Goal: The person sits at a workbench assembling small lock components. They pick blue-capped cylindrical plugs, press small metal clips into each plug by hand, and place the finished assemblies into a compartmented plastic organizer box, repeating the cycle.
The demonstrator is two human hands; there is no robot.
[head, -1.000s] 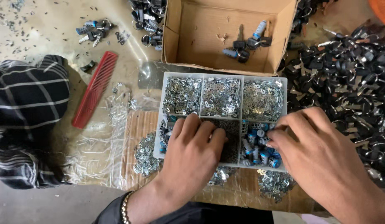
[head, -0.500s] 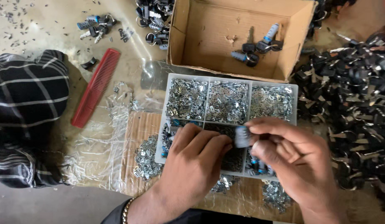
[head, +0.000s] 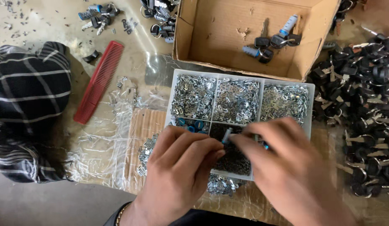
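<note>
White plastic tray (head: 310,90) w/ compartments is sitting in the middle, both hands working over its near row. Left hand (head: 177,167) is lying curled over the tray's near-left part, fingers (head: 203,148) bent and closing on the lower end of a small grey cylinder (head: 226,136) w/ a blue tip. Right hand (head: 293,171) is coming in from the right, fingertips pinching the same cylinder from the other side, so both hands are holding it together just above the dark middle compartment (contents there look like tiny dark bits, too small to tell).

Far row of the tray is holding three lots of small silvery metal clips (head: 236,100). Near-left compartment is showing a few blue rings (head: 193,124), partly hidden by the left hand.

Behind the tray a cardboard box (head: 228,37) is standing open, w/ a few keys (head: 267,44) and grey-blue cylinders lying inside. Right of the tray a big heap of black-headed keys (head: 362,104) is spreading to the edge of view. Left of the tray: crumpled clear plastic (head: 106,138), then a red comb (head: 99,81) lying at a slant, then a black striped cloth (head: 29,109) bunched at the far left. More keys and cylinders are lying loose at top left (head: 100,16).
</note>
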